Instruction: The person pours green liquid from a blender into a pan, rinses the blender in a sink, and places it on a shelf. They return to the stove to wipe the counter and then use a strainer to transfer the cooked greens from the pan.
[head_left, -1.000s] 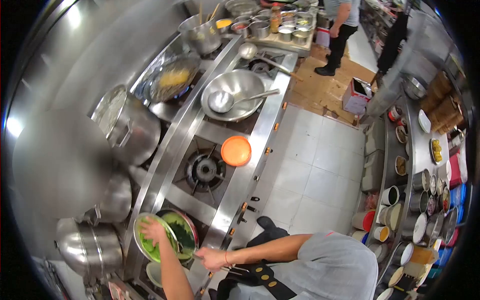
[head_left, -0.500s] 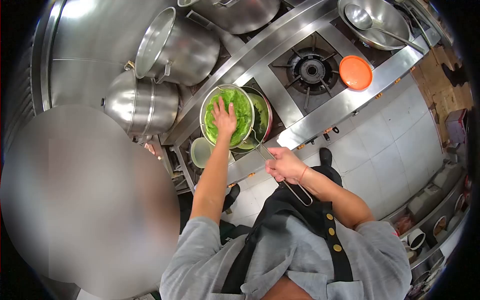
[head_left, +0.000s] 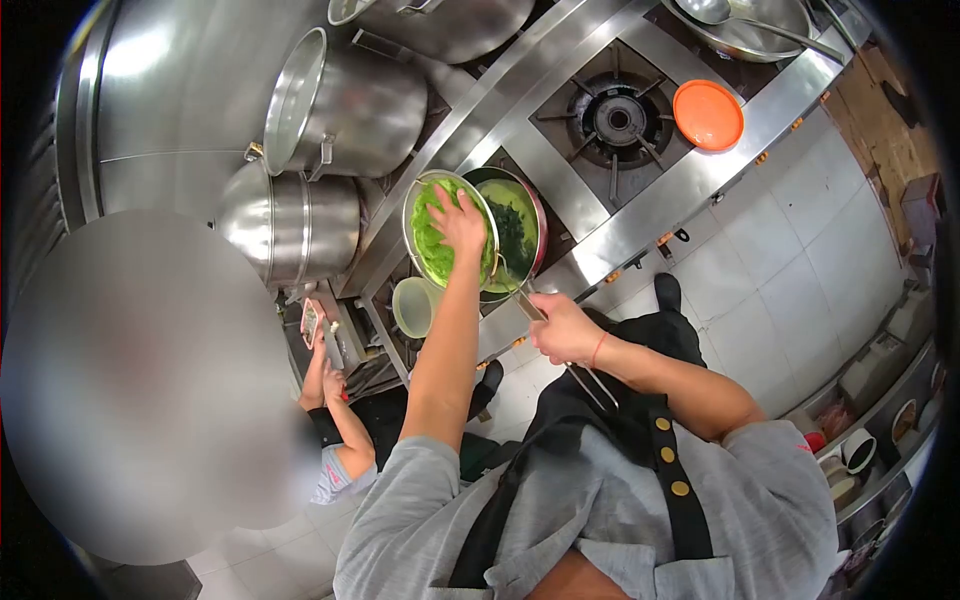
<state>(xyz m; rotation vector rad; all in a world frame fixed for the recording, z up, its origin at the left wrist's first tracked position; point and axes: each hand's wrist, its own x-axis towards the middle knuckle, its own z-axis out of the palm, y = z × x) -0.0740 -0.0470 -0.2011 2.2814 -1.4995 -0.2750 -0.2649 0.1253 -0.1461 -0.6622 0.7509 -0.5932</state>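
Observation:
My left hand lies with fingers spread on bright green leafy vegetables, pressing them in a round strainer. The strainer is tilted over the left side of a pot. Green liquid with dark leafy pieces shows in the pot. My right hand is closed around the strainer's long metal handle, which slants toward my body. A pale translucent container stands just left of the pot, near my left forearm.
An orange plate or lid lies beside a bare burner. A wok with a ladle sits at the far right. Large steel pots stand behind. At left, a co-worker's hands are near a small pink-edged tray.
The strainer has tilted and now uncovers more of the pot's liquid. My left hand still presses the greens. The view has shifted, and a co-worker's hands have come into sight at left.

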